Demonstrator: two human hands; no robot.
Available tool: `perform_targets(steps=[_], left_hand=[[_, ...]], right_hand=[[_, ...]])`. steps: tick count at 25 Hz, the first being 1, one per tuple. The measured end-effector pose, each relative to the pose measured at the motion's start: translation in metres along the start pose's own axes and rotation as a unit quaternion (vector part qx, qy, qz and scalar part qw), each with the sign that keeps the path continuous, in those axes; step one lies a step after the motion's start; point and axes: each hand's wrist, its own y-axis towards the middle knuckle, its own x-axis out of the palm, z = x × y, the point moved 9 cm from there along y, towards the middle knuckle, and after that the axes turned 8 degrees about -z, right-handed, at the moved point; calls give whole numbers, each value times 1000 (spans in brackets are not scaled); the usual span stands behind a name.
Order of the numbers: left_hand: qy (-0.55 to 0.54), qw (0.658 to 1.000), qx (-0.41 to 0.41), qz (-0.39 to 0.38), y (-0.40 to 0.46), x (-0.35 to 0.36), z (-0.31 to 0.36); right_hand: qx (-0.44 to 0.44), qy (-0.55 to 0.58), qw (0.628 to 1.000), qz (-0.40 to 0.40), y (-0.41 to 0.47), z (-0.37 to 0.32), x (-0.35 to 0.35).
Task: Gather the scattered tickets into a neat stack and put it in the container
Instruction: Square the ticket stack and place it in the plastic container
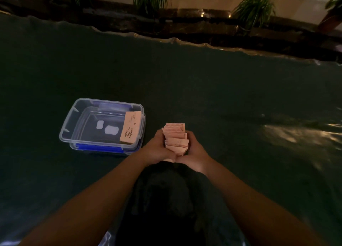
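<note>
left hand (pixel 160 147) and right hand (pixel 192 149) press in from either side on a bundle of pink tickets (pixel 176 137), fingers curled close around its long edges, thumbs meeting at the near end. both hands are closed about the bundle, not wide at all, and nothing else is in them. the bundle sits at about the centre of the view, just beyond the wrists, over the dark green surface (pixel 222 90); whether its underside rests on that cloth or is lifted clear i cannot tell.

the tickets look like thin paper slips, light and limp one by one, but fairly firm as a pack when squeezed edge-on. the tops are stepped and uneven (three or four ragged tiers show), so the pack is not yet square. paper like this slides on itself easily, and a loose grip would likely let the middle slips fan out or drop. the best hold, i judge, is the one shown: both long sides pinched, with a tap of the short edge on the surface to level it, then one hand across the width to carry it.

the clear plastic container (pixel 74 120), with blue clips, lies at about nine to ten o'clock from the hands, near but apart. one ticket (pixel 130 127) already leans against its right inner wall. no loose tickets show elsewhere on the surface, so gathering seems nearly done and the placing is left.
</note>
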Motion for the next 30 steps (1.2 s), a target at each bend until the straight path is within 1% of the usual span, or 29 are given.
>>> perform_targets(steps=[3,5,8,14,18,21,24,28,30], left_hand=[[34,998,46,12,0,2,9],[34,997,63,21,-1,5,12],[46,996,77,11,0,9,10],[69,995,66,12,7,3,2],[100,994,51,-17,11,4,-1],[129,990,57,-18,13,7,-1],[131,989,64,3,13,8,1],[114,990,62,49,13,0,6],[107,991,56,55,13,-4,6]], right_hand=[[-13,-55,998,23,1,-4,0],[-13,-70,997,30,1,-5,2],[-10,-78,997,21,1,-5,5],[1,-63,998,-5,-1,-7,12],[1,-87,996,-23,0,-10,13],[15,-116,993,-17,2,-9,13],[24,-125,992,-7,5,-4,14],[24,-95,995,18,8,-2,13],[24,-80,996,15,8,0,12]])
